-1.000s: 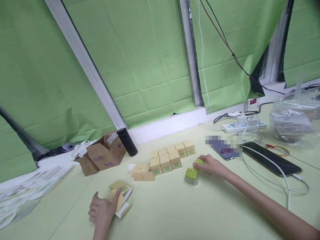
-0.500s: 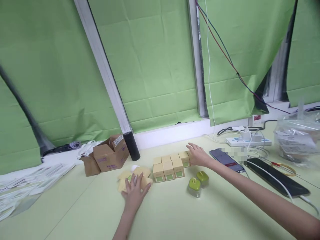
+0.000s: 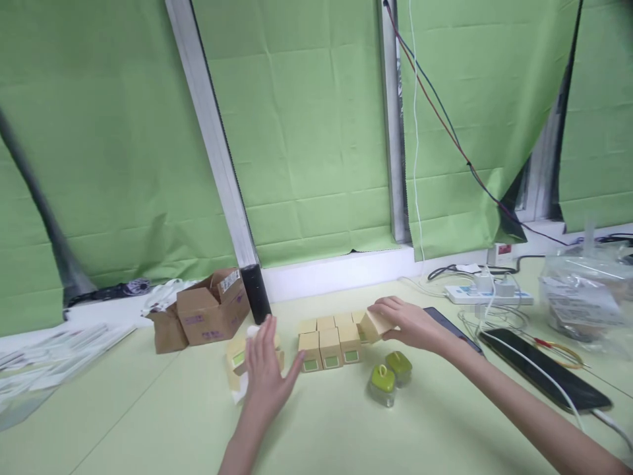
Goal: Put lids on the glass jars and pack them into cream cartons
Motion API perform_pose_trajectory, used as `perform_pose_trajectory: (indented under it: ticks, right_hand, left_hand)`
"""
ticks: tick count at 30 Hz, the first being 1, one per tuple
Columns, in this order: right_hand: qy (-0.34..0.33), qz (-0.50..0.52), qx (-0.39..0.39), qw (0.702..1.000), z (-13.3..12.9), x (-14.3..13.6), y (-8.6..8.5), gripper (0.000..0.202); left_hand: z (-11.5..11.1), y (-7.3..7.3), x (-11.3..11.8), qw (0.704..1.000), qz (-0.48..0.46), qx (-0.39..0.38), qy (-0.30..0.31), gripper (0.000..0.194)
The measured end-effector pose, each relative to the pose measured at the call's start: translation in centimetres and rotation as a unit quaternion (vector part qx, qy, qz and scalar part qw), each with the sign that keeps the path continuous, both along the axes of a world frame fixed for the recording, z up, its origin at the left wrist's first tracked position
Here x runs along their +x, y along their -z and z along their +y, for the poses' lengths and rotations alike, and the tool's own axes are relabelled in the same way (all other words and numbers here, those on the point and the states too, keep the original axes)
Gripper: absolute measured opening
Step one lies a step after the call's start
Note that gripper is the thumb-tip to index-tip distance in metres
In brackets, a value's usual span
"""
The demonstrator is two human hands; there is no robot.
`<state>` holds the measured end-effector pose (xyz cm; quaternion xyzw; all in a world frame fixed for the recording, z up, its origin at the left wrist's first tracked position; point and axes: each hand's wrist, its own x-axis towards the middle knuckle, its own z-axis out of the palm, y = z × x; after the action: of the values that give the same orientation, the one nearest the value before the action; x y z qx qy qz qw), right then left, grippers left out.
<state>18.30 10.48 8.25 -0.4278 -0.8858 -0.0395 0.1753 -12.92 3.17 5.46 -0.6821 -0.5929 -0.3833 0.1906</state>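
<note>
My right hand (image 3: 408, 321) grips a small tan cardboard box (image 3: 377, 325), which is tilted at the right end of two rows of similar boxes (image 3: 330, 348). The front boxes stand side by side with green label panels facing me. Fingers outstretched, my left hand (image 3: 267, 366) is open over a few loose tan box pieces (image 3: 236, 356) and partly hides them. It appears to hold nothing. In front of the right hand sit two small containers, a near one (image 3: 382, 382) and a far one (image 3: 398, 365), with olive-green tops and clear bases.
An open brown carton (image 3: 212, 313) and a black cylinder (image 3: 256, 293) stand at the back left. White strips (image 3: 59, 363) lie at far left. On the right are a phone (image 3: 448, 324), a black device with a cable (image 3: 544, 369), a power strip (image 3: 487, 295) and a plastic bag (image 3: 583, 290).
My left hand has lifted off the loose tan pieces, its fingers now pointing up. My right hand has taken hold of the end box and tipped it.
</note>
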Motion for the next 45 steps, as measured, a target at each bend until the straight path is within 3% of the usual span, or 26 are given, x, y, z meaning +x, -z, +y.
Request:
perform_pose_trajectory:
  ticks: [4,7,10,14,20,23,26,30,33,37,42,45]
  right_hand:
    - [-0.135,0.110,0.000,0.985,-3.5,-2.6,2.2,0.060]
    - [-0.166,0.143,0.026,0.975,-4.7,-4.4,4.5,0.065]
    - [-0.154,0.145,0.079,0.974,-5.1,-5.1,6.1,0.058]
    - [-0.144,0.135,0.144,0.970,-5.5,-5.0,6.6,0.044]
    - [-0.142,0.129,0.228,0.954,-5.3,-4.9,7.9,0.037]
    - [-0.123,0.174,0.256,0.943,-4.9,-4.6,8.8,0.032]
    - [-0.134,0.222,0.248,0.933,-4.9,-4.1,8.4,0.021]
    - [-0.218,0.179,0.057,0.958,-5.9,-3.3,6.2,0.019]
    - [-0.209,0.196,-0.038,0.957,-6.5,-3.2,5.1,0.012]
    - [-0.191,0.200,-0.047,0.960,-6.8,-3.7,4.8,0.019]
    - [-0.164,0.150,-0.009,0.975,-7.0,-3.7,4.6,0.028]
    - [-0.130,0.131,0.022,0.983,-6.9,-3.6,4.6,0.029]
  left_hand:
    - [-2.1,-0.7,5.4,0.972,-0.003,-0.149,0.181,0.082]
    - [-2.3,0.3,7.3,0.946,0.008,-0.207,0.251,0.076]
    - [-2.0,2.0,7.7,0.951,0.032,-0.166,0.257,0.072]
    - [-1.9,3.7,7.7,0.961,0.068,-0.106,0.248,0.073]
    - [-2.3,4.1,7.9,0.963,0.093,-0.047,0.250,0.066]
    - [-2.4,4.0,7.9,0.966,0.066,-0.061,0.244,0.066]
    - [-2.4,3.9,7.5,0.968,0.000,-0.105,0.227,0.066]
    - [-2.2,3.8,6.6,0.968,-0.030,-0.117,0.219,0.063]
    - [-2.0,4.0,6.2,0.968,-0.004,-0.106,0.226,0.063]
    - [-1.7,4.2,6.1,0.969,0.050,-0.063,0.232,0.054]
    - [-1.5,4.2,6.2,0.966,0.093,0.022,0.239,0.041]
    - [-1.5,4.0,6.1,0.965,0.109,0.032,0.237,0.040]
